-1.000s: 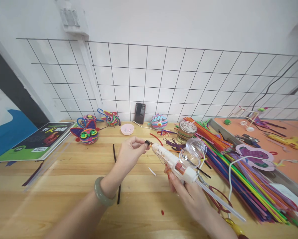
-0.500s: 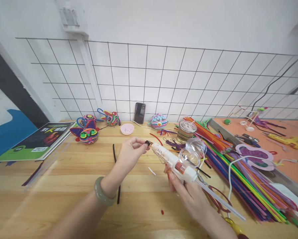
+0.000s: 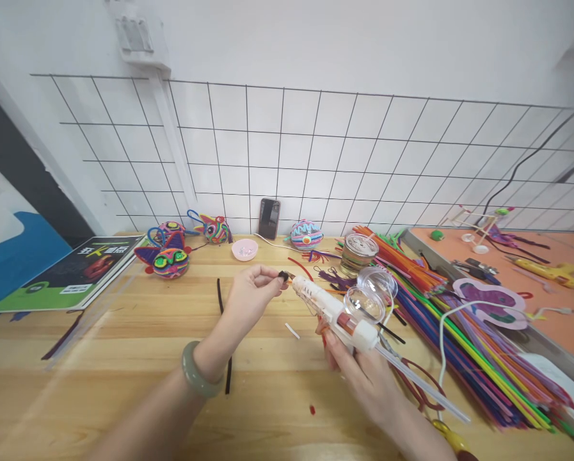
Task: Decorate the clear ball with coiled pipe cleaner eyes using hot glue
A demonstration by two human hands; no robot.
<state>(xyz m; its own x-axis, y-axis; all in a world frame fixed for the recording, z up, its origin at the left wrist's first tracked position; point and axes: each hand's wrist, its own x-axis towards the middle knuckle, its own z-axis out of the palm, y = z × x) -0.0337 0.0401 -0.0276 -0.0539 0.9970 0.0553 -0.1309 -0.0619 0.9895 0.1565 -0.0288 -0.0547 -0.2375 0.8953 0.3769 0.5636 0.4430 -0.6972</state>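
Observation:
My left hand (image 3: 260, 288), with a jade-like bangle on its wrist, pinches a small black curled piece (image 3: 283, 276), which looks like pipe cleaner. In my right hand (image 3: 349, 365) is a white hot glue gun (image 3: 329, 310), its nozzle pointing up and left at the black piece; whether they touch I cannot tell. A clear glue stick (image 3: 425, 384) sticks out of the gun's back end. Beneath my left forearm a black pipe cleaner (image 3: 228, 365) lies on the wooden table (image 3: 137, 371). A short white strip (image 3: 292, 330) rests between my hands.
Several colourful wrapped ornaments (image 3: 170, 261), a pink dish (image 3: 245, 250) and a phone (image 3: 269, 218) stand along the wall. On the right are bundled pipe cleaners (image 3: 464, 346), a clear round container (image 3: 366, 302), a jar (image 3: 358, 255) and scissors (image 3: 418, 387). A book (image 3: 70, 272) lies left.
Almost nothing differs. Both hands keep their places, with the black piece still at the glue gun's nozzle.

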